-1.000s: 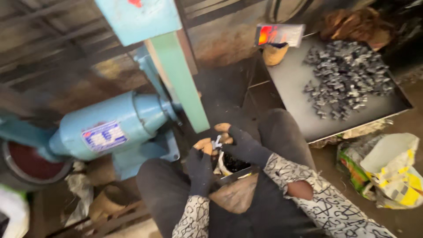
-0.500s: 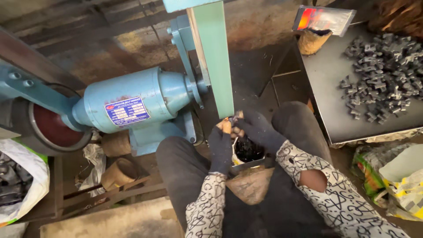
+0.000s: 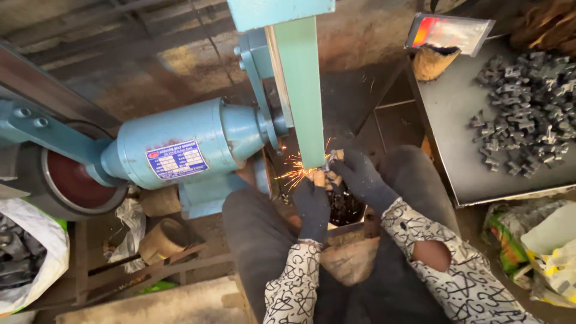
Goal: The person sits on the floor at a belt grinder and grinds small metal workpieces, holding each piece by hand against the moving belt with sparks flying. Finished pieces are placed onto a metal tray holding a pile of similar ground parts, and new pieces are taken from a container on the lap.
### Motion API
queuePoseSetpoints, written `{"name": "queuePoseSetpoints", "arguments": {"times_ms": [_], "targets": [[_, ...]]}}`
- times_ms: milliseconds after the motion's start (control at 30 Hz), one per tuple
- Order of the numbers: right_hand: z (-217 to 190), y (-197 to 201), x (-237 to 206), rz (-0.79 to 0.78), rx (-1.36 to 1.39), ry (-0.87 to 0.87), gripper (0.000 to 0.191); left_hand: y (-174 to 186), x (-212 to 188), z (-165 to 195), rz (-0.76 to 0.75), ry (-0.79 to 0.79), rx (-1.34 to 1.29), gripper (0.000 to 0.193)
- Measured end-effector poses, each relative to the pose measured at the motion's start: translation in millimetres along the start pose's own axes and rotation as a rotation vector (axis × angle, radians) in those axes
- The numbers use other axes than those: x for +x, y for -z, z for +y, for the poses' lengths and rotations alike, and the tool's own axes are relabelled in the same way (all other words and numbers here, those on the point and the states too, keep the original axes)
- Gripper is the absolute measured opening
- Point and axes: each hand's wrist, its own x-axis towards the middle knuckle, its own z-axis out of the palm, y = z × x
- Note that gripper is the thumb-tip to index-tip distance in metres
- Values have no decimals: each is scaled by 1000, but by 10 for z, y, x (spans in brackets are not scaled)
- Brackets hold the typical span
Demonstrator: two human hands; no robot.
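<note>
Both gloved hands have risen to the green sanding belt [image 3: 303, 90]; left hand [image 3: 313, 204] and right hand [image 3: 360, 180] fingers pinch a small metal part [image 3: 329, 169] against it, sparks flying. A slip could abrade fingertips.

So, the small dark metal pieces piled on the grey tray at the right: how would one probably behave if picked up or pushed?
Each of the metal pieces looks stiff and probably heavy for its size, being solid-looking metal. Their blocky, angular shapes suggest one would slide or tumble rather than roll on the tray. Edges may be sharp; both hands wear gloves.
</note>
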Motion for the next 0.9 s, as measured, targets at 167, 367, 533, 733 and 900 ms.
{"name": "queuePoseSetpoints", "arguments": {"times_ms": [167, 367, 533, 733, 900], "targets": [[-15, 7, -91, 33, 100, -78, 18, -68, -23, -378, 4, 62, 221, 27], [-270, 1274, -102, 234, -322, 323, 28, 76, -127, -261, -574, -42, 379, 42], [-356, 2597, 165, 530, -1458, -37, 35, 11, -143, 76, -813, 259, 619, 51], [-35, 2714, 196, 409, -1356, -261, 30, -87, -154, 21, -695, 235, 441, 53], [-247, 2733, 62, 530, -1005, -94, 27, 1, -242, 21, -685, 156, 363, 47]]}}
